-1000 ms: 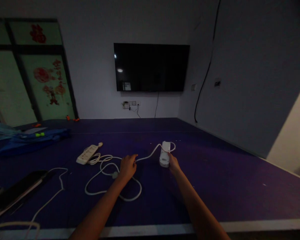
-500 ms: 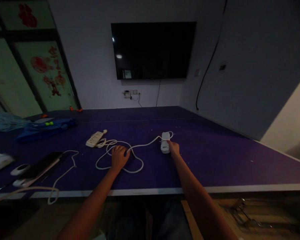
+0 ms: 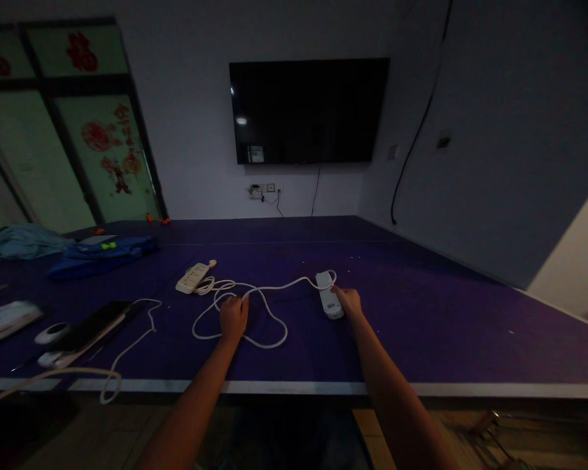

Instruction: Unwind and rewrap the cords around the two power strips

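My left hand (image 3: 234, 318) is closed at the white cord (image 3: 273, 288), its fingers curled where the cord passes thumb and forefinger. Wide loops of the cord lie on the purple table around that hand. To the right, a long white block (image 3: 330, 300) like a power strip lies with a small printed label facing up; no sockets show on this face. The cord makes a loop over its far end. My right hand (image 3: 349, 302) grips the block's right edge beside that loop, its fingers partly hidden.
A white power strip (image 3: 192, 279) with sockets up and coiled cord lies left of centre. Further left are a dark phone-like slab (image 3: 92, 324), a white round object (image 3: 52, 333), a thin cable (image 3: 136, 344) and blue cloth (image 3: 102, 254). The table's white front edge (image 3: 294, 388) runs near me.
My left hand has gone from spread fingers to closed around the cord. The white block has turned, its near end swinging right and towards me. The view has shifted slightly.
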